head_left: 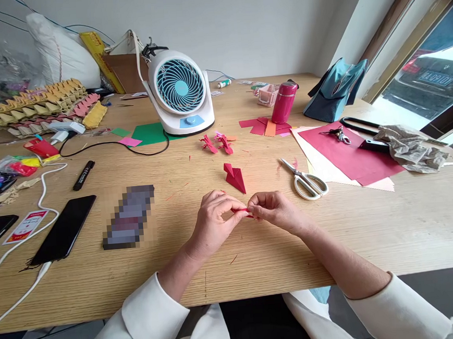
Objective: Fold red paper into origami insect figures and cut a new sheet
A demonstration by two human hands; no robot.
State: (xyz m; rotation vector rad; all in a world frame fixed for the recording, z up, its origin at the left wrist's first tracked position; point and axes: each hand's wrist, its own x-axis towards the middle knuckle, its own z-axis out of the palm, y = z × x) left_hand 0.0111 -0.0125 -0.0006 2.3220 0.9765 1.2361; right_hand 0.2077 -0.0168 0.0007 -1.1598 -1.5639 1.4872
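Observation:
A small piece of red paper (247,211) is pinched between my two hands, mostly hidden by the fingers. My left hand (216,217) grips its left end and my right hand (275,211) its right end, thumbs and fingertips almost touching. Just beyond them lies a folded red paper shape (235,178). Farther back sit small red folded paper pieces (209,144), close to the fan. Scissors (306,180) with white handles rest to the right of my right hand, their blades slightly apart.
A white fan (181,89) stands at the back. Red paper sheets (350,149) with keys (339,134) on them lie at the right, near a pink bottle (284,102) and a blue bag (334,90). Leftward are a black phone (64,229), a marker (83,175) and a white cable (44,194).

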